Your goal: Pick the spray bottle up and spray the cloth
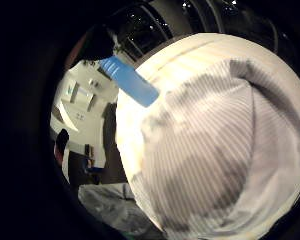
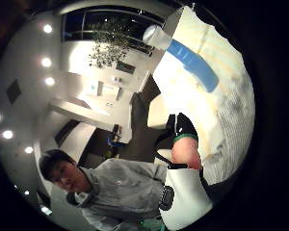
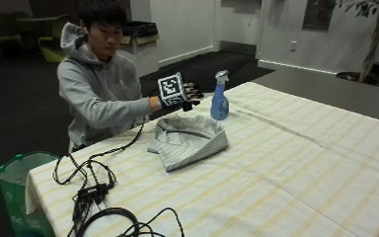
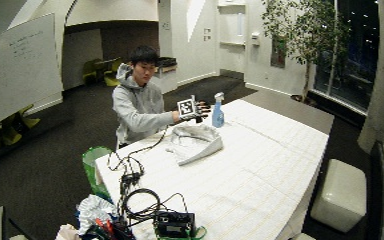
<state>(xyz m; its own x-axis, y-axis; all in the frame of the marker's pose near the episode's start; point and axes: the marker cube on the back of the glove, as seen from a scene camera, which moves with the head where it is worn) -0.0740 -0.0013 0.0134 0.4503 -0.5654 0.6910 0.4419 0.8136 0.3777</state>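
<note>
A blue spray bottle (image 3: 219,101) with a pale trigger head stands upright on the striped tablecloth (image 3: 294,163), just beyond a crumpled grey striped cloth (image 3: 188,139). My gloved right hand (image 3: 188,95) hovers above the cloth's far edge, a short way from the bottle and not touching it, with its fingers spread and holding nothing. In the palm views the spray bottle (image 1: 130,81) (image 2: 190,62) shows beside the cloth (image 1: 215,150), and a fingertip (image 2: 184,139) is bare of any object. The wide view shows the spray bottle (image 4: 217,114), the hand (image 4: 197,110) and the cloth (image 4: 195,141).
Black cables (image 3: 97,197) trail over the near left part of the table. A green bin (image 3: 18,187) stands by the table's left end. The person sits at the far side of the table.
</note>
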